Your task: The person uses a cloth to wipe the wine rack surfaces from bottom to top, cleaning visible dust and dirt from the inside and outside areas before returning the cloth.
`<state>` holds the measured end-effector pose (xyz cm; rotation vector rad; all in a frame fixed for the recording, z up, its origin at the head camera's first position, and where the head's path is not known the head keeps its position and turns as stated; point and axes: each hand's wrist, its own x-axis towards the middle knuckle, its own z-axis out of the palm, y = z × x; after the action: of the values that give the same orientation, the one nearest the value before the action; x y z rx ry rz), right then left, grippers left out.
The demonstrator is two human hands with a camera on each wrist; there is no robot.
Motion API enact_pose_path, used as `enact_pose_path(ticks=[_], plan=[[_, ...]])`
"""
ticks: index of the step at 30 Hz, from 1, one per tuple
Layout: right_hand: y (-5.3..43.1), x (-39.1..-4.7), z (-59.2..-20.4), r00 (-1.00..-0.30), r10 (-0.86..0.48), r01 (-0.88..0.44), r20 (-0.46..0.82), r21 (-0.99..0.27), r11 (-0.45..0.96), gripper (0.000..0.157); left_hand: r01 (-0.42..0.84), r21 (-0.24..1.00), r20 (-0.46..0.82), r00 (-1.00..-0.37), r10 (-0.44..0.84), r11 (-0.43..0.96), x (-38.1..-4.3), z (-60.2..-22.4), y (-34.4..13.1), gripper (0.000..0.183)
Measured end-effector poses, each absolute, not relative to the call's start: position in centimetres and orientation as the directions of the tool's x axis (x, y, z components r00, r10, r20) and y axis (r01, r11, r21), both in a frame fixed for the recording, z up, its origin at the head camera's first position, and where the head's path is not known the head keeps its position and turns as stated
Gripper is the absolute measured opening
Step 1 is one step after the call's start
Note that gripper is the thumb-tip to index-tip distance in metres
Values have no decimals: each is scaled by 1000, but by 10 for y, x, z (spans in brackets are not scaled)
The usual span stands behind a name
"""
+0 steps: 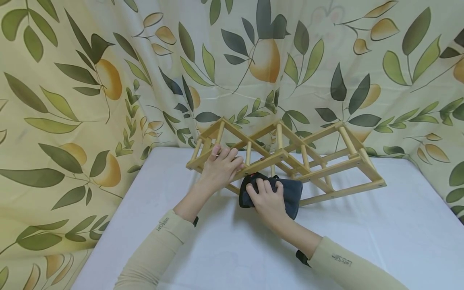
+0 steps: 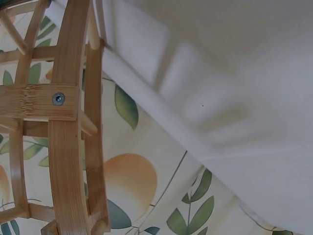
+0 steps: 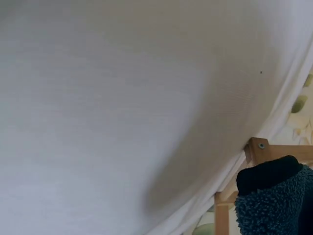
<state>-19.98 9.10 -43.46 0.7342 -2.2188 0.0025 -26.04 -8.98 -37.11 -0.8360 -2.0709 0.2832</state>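
A folding wooden rack of crossed slats and round dowels (image 1: 311,175) stands at the far side of the white table. My left hand (image 1: 222,168) holds its front rail on the left, fingers over the wood. In the left wrist view the rack's slats (image 2: 68,166) and a screw show close up. My right hand (image 1: 268,201) grips a dark blue cloth (image 1: 293,191) at the rack's lower front, near the middle. The right wrist view shows the cloth's fluffy pile (image 3: 269,210) and dark edge beside a rack corner (image 3: 257,149). Neither hand shows in its wrist view.
The table (image 1: 224,257) has a white cover, with its back edge just behind the rack. A curtain with leaf and fruit print (image 1: 145,72) hangs behind and at the left side.
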Motion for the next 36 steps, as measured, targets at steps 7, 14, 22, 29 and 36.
enact_pose_path(ticks=[7, 14, 22, 29, 36], plan=[[109, -192, -442, -621, -501, -504, 603, 183, 844, 61, 449, -499, 647, -377, 663, 741, -262, -371, -88, 24], [100, -196, -438, -572, -480, -503, 665, 178, 846, 48, 455, -489, 640, -393, 661, 744, -261, -371, -88, 24], [89, -198, -430, -566, -480, -508, 670, 175, 843, 49, 457, -482, 625, -418, 659, 747, -260, -372, -90, 24], [107, -190, -439, -673, -470, -497, 571, 122, 859, 55, 478, -468, 657, -374, 655, 743, -262, -373, -89, 24], [102, -192, -436, -646, -463, -502, 607, 118, 857, 54, 485, -458, 649, -390, 653, 745, -261, -371, -90, 25]])
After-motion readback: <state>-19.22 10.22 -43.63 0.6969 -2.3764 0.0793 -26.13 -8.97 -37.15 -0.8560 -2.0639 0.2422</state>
